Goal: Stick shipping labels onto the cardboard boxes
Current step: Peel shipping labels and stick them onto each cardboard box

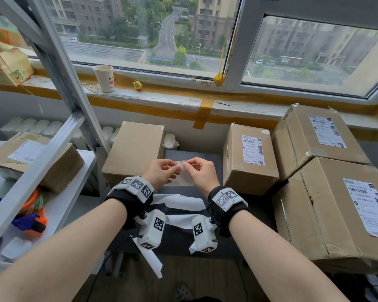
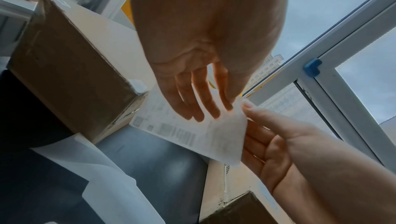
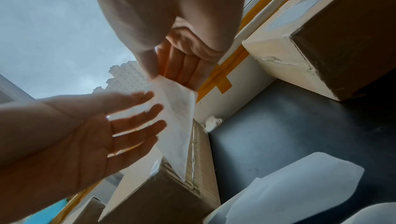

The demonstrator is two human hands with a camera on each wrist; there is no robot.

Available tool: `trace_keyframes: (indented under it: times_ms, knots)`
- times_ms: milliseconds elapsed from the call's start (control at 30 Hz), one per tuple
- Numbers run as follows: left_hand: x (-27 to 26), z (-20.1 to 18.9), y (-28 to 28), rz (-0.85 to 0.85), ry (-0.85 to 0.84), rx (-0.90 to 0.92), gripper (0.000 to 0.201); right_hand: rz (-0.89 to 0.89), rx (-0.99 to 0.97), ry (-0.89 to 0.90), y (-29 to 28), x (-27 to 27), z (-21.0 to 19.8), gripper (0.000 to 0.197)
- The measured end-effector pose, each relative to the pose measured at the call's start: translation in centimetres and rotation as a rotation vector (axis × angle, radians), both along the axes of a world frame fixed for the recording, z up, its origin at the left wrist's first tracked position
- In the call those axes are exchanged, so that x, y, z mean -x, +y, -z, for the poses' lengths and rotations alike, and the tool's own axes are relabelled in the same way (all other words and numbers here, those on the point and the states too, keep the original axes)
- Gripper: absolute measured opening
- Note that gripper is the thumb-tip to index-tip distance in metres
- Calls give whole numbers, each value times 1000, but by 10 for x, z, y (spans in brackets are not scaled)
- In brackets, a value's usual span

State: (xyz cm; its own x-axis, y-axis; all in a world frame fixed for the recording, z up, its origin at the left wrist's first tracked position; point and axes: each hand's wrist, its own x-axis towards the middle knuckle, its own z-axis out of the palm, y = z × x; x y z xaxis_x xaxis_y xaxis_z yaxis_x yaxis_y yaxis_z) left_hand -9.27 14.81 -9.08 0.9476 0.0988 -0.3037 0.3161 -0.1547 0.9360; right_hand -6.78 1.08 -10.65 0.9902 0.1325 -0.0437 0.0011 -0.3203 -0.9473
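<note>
In the head view both hands hold a white shipping label (image 1: 183,178) in the air over the dark table (image 1: 255,205). My left hand (image 1: 176,168) pinches its top edge between thumb and forefinger, the other fingers spread behind the sheet (image 2: 193,131). My right hand (image 1: 187,165) pinches the same corner (image 3: 177,117) from the other side. Just behind and left of the hands stands a plain cardboard box (image 1: 135,153) with no label on top. To the right stand three labelled boxes (image 1: 251,155), (image 1: 321,136), (image 1: 336,210).
Loose white backing strips (image 1: 181,202) lie on the table under my wrists. A metal shelf (image 1: 52,192) at the left holds another labelled box (image 1: 37,158) and an orange tool (image 1: 34,212). A paper cup (image 1: 104,78) and a yellow toy (image 1: 137,85) sit on the windowsill.
</note>
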Motion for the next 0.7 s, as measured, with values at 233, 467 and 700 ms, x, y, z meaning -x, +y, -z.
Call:
trace_keyframes:
  times_ms: [233, 467, 700]
  knots:
    - [5, 11, 11, -97, 58, -34, 15, 87, -34, 33, -6, -6, 6, 12]
    - [13, 27, 13, -208, 145, 63, 9, 183, -5, 43, -19, -8, 18, 14]
    - [27, 63, 16, -278, 258, 67, 15, 303, 30, 17, -43, -15, 30, 13]
